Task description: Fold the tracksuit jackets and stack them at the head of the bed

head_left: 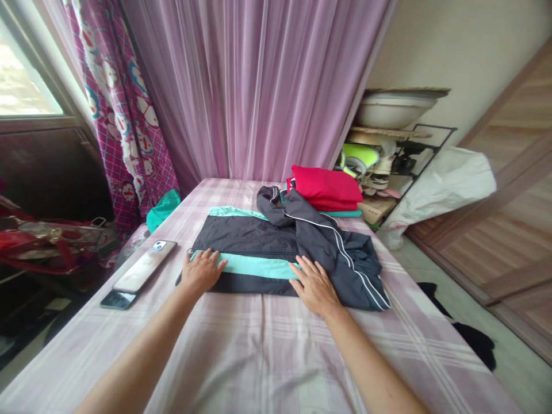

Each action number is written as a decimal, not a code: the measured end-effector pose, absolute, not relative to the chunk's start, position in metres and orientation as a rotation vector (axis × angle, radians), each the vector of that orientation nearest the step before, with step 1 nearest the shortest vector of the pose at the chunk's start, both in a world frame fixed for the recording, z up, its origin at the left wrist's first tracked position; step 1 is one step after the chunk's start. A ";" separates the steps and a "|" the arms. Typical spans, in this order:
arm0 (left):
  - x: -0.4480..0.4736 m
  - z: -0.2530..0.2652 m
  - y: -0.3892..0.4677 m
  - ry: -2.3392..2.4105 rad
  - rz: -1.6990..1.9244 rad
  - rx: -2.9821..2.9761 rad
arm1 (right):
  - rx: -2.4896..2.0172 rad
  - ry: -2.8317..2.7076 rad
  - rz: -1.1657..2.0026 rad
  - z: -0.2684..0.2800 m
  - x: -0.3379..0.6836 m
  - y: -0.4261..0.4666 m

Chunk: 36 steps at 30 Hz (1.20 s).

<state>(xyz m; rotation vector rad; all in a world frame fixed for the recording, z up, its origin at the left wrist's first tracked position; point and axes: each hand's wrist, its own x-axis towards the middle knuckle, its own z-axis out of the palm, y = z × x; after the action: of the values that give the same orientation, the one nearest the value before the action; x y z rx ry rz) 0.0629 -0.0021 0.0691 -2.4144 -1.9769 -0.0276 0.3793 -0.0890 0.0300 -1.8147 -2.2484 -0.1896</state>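
While spread, fingers (307,272) touch the jacket (254,233).

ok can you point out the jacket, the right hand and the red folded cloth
Jacket (259,234): head view, on the dark panel above the mint band.
Right hand (315,286): head view, on the back of the hand.
Red folded cloth (325,187): head view, on the middle of its upper layer.
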 end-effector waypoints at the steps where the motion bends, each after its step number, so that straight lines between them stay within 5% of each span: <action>1: 0.062 0.075 0.002 -1.933 -0.017 -2.422 | -1.795 -2.223 -0.222 0.030 0.379 -0.090; 13: 0.026 0.106 0.017 -1.851 0.326 -2.342 | -2.085 -1.820 -0.288 0.023 0.404 -0.107; 26: 0.066 0.043 -0.011 -1.698 -0.181 -2.541 | -2.111 -1.971 -0.117 0.059 0.439 -0.102; 33: 0.063 0.033 -0.010 -1.683 -0.271 -2.508 | -2.138 -1.692 -0.504 0.096 0.459 -0.013; 36: 0.062 0.034 -0.011 -1.703 -0.260 -2.508 | -2.200 -1.674 -0.434 0.104 0.467 0.022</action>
<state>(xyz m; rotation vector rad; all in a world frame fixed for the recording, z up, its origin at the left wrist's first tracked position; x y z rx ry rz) 0.0624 -0.0108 0.0336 -2.5083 -1.7030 -0.2598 0.4672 0.0216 0.1044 -2.2002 -1.6736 -0.4337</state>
